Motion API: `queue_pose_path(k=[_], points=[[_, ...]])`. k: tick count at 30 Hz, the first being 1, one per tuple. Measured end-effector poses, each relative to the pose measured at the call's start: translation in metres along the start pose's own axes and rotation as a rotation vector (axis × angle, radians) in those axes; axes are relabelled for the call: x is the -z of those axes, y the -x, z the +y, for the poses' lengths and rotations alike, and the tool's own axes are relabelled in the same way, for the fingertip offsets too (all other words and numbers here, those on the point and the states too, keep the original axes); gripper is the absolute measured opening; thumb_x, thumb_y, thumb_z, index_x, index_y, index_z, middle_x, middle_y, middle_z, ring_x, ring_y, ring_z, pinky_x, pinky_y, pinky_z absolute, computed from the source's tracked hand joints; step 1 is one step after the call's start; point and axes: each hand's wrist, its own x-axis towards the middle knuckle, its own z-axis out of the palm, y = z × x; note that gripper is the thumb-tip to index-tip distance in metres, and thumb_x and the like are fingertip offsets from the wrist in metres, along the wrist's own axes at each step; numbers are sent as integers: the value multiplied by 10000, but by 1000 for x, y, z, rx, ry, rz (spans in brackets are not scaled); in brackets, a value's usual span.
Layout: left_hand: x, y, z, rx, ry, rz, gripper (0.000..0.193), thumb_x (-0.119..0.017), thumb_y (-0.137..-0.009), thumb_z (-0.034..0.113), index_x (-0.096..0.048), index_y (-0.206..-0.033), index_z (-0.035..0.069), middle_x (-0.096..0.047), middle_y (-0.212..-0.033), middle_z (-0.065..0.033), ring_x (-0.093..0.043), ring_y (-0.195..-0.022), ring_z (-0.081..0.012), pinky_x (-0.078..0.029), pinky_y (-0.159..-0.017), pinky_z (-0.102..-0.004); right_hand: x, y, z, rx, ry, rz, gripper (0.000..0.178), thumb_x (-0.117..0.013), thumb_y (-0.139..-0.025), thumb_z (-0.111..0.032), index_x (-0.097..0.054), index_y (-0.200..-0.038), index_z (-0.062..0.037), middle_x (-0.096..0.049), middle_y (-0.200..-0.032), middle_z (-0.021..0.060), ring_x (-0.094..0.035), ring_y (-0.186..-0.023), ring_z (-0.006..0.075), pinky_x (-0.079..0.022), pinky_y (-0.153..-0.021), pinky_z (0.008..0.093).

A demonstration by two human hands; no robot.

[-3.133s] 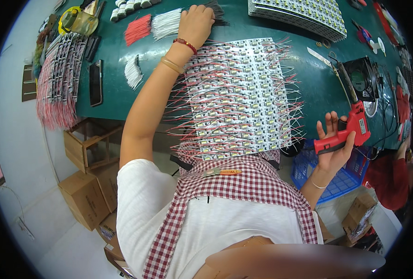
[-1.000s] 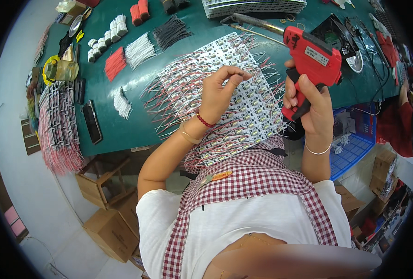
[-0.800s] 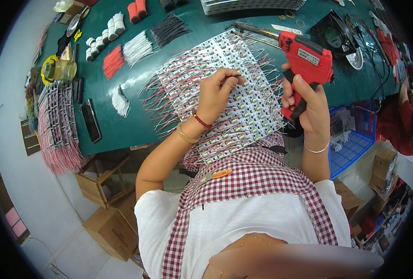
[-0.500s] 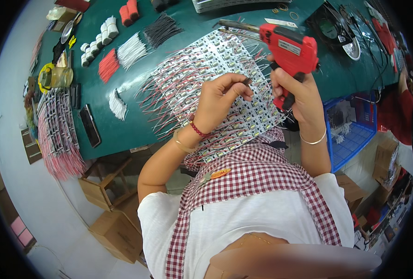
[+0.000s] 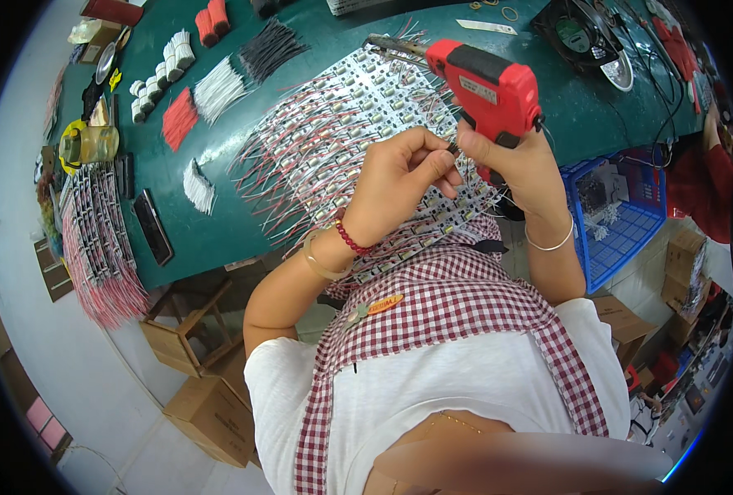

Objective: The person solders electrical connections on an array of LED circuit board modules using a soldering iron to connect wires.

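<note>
My right hand (image 5: 519, 169) is wrapped round the handle of a red and black soldering gun (image 5: 483, 78), whose long metal tip points left above the far part of the panel. My left hand (image 5: 399, 173) is closed in a pinch over the panel, its fingertips close to my right thumb. Something small and dark shows at the pinch, too small to name. Under both hands lies a wide panel of small circuit boards (image 5: 325, 136), with rows of red and white wires sticking out at its left side. The panel's near edge reaches my checked apron.
Bundles of red wires (image 5: 180, 120), white wires (image 5: 219, 89) and black wires (image 5: 271, 49) lie left of the panel. A phone (image 5: 153, 227) is near the table's left edge. A black fan (image 5: 577, 37) stands at the far right; a blue crate (image 5: 610, 239) sits below the table edge.
My right hand and the soldering gun have moved left and slightly back, bringing my right thumb beside my left fingertips. My left hand stays pinched over the panel. The view has shifted slightly.
</note>
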Motion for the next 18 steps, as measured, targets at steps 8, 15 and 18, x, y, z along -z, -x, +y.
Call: queue_pose_path(k=[8,15,18], points=[[4,-3,-3,80,62,-39,128,-560,-938,59,-577,-957,-66,-686,-792,-118,-674,-671,-146,-533,-609,-235,-5,7,7,232,228,-1,212,-720,-782,-37,-605,-958,-8,-642,-801,26,-596,-727,87,-490,-683,249],[7,-2,2,168,65,-78,137,-512,-958,54,-548,-1009,-68,-682,-872,-150,-678,-753,-185,-543,-707,-272,0,0,8,140,242,-9,288,-748,-768,-69,-618,-1015,2,-652,-820,38,-610,-740,102,-503,-710,258],[7,-2,3,172,54,-65,128,-507,-956,50,-541,-1005,-63,-680,-874,-149,-678,-759,-183,-545,-707,-269,3,-5,3,7,7,-26,376,-787,-748,-134,-606,-1031,34,-649,-822,54,-608,-684,125,-495,-639,259]])
